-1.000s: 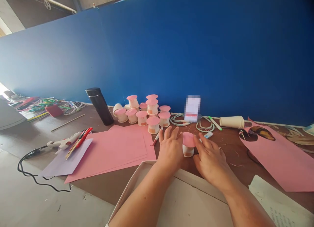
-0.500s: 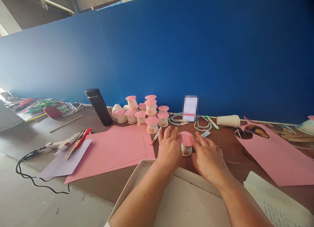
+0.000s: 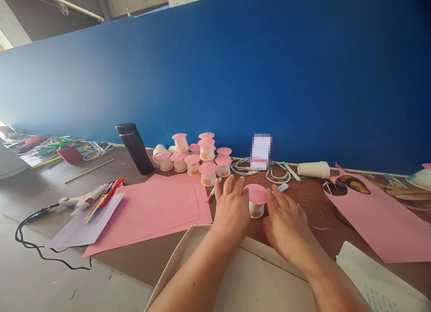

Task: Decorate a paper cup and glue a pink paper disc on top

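Observation:
A small paper cup stands upside down on the brown table, with a round pink paper disc on top and an orange-brown patch on its side. My left hand lies along the left edge of the disc, fingers stretched and spread. On the other side my right hand has its fingers extended, their tips close to the disc's right edge. Whether either hand presses on the cup I cannot tell; the thumbs are partly hidden. Behind my left hand stand several similar pink-topped cups, some stacked.
A white box lid lies under my forearms. Pink paper sheets, a glue gun, a utility knife and a black bottle are on the left. A cut pink sheet and a plain cup lie right.
The whole view has shifted slightly. Both hands stay beside the cup, and the disc shows a little more open between them.

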### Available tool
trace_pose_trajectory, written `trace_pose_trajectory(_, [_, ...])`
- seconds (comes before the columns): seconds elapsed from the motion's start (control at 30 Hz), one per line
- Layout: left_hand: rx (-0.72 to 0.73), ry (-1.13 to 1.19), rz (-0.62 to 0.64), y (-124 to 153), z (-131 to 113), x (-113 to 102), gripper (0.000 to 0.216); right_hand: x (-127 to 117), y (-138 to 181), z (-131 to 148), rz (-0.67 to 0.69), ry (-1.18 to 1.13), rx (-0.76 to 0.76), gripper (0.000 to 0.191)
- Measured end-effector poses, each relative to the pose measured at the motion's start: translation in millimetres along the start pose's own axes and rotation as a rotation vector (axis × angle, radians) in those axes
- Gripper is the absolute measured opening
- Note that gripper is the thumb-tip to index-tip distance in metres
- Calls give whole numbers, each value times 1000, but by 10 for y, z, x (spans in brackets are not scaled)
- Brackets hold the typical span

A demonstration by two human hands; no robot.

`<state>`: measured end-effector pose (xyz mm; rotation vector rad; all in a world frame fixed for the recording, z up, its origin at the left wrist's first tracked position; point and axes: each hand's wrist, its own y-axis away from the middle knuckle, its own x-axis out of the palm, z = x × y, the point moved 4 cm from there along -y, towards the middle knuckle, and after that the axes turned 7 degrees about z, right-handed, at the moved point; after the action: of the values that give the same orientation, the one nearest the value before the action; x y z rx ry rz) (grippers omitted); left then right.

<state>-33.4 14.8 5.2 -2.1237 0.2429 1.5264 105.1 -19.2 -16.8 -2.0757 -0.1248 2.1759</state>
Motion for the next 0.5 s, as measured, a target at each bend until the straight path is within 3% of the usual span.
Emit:
trace_pose_trajectory(0.2, [18, -10, 90, -2, -36, -25, 41, -64, 42, 105, 156, 60, 7, 66])
trace_pose_trajectory(0.5, [52, 6, 86, -2, -51, -25, 42, -80, 8, 91, 172, 64, 19, 65])
